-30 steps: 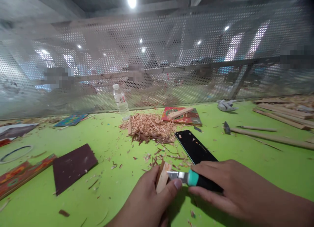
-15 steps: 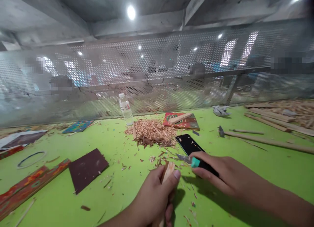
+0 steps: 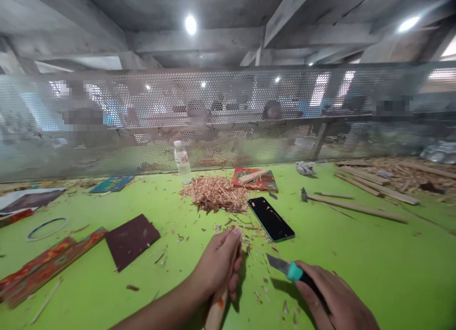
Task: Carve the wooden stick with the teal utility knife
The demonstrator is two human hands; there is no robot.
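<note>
My left hand (image 3: 221, 261) is closed around a strip of wood (image 3: 216, 310), whose lower end with an orange stain shows below my palm. The upper end is hidden by my fingers. In my right hand (image 3: 331, 297) is a utility knife (image 3: 295, 272) with a black and teal handle. Its blade (image 3: 277, 262) points up and left, apart from the wood. Beyond both hands lies a black phone (image 3: 271, 218) with shavings on its screen. A heap of wood shavings (image 3: 219, 193) sits past my left hand.
A water bottle (image 3: 182, 163) stands behind the heap. Dark brown sandpaper (image 3: 132, 240) and painted wood strips (image 3: 53, 268) lie left. A hammer (image 3: 352, 209) and loose wood sticks (image 3: 381, 185) lie right. A perforated metal screen (image 3: 221, 145) runs along the back.
My right hand has drawn the knife down and back from the wood, uncovering the phone. My left hand has shifted slightly left and turned, so more of the strip's lower end shows.
</note>
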